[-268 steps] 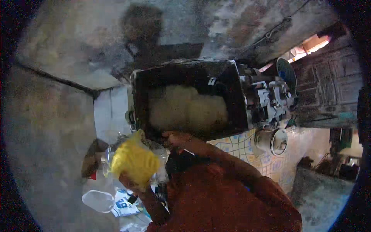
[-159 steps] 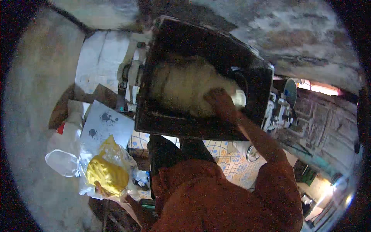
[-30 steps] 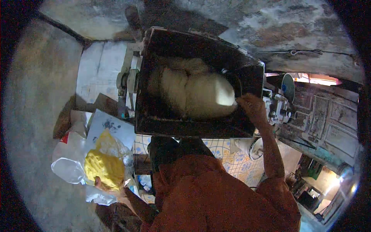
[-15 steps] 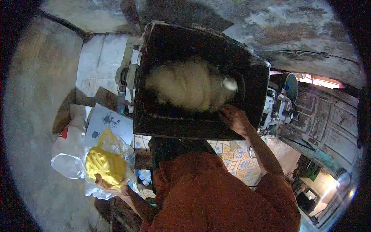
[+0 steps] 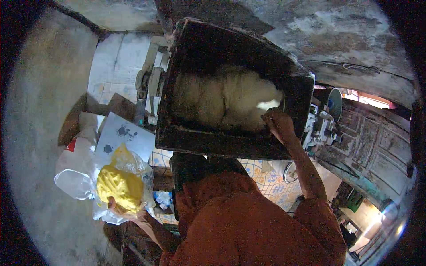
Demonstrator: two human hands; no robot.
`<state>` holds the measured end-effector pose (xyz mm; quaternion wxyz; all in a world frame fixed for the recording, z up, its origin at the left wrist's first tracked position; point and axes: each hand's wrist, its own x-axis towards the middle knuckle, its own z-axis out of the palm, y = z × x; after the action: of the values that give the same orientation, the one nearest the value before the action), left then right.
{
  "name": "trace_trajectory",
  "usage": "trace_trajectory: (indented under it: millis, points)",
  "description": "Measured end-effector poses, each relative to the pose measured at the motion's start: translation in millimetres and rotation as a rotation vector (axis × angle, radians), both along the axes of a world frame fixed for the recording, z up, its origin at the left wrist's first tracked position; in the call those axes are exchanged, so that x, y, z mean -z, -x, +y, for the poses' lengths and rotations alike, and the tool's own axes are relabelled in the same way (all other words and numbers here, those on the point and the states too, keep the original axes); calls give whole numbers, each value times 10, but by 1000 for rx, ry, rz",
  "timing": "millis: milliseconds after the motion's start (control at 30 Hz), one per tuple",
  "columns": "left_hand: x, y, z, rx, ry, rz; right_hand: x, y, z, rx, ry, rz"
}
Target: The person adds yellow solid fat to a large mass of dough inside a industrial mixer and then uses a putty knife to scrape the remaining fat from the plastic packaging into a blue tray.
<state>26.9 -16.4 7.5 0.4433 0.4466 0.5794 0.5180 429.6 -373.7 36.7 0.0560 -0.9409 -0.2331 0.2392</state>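
At the lower left, my left hand (image 5: 126,209) grips the near side of a soft yellow lump of margarine (image 5: 119,186), which sits in an opened clear plastic bag (image 5: 144,170). My right hand (image 5: 279,124) is inside a dark, deep trough (image 5: 195,139), at the right end of a large mass of pale dough (image 5: 235,97). The dough is smeared by motion. The fingers of this hand are curled inward next to a bright white patch (image 5: 268,104) on the dough; what they hold, if anything, is hidden.
Clear plastic packaging (image 5: 73,182) and a spotted white sheet (image 5: 120,133) lie beside the margarine. Metal machine parts (image 5: 323,128) stick out to the trough's right, and a bracket (image 5: 144,82) stands at its left. Patterned floor tiles (image 5: 266,177) show below the trough.
My right hand has moved right and slightly up along the dough, and its fingers have curled in. The dough has shifted in the trough. My left hand still grips the margarine.
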Motion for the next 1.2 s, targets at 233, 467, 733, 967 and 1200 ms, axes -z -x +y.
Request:
trace_trajectory:
  millis: [233, 467, 733, 967, 1200]
  points:
    - [19, 12, -21, 1, 11, 2, -155, 278, 250, -228, -112, -157]
    - [60, 46, -44, -5, 11, -1, 558, 360, 631, -930, 3, -217]
    - [-1, 117, 7, -21, -10, -58, 891, -458, 1073, -830, 102, 46]
    - [-11, 92, 46, 1, 6, -75, 779, -597, 653, -401, -143, -68]
    - [-5, -128, 319, 77, 6, -116, -627, -386, 554, -328, -527, -122]
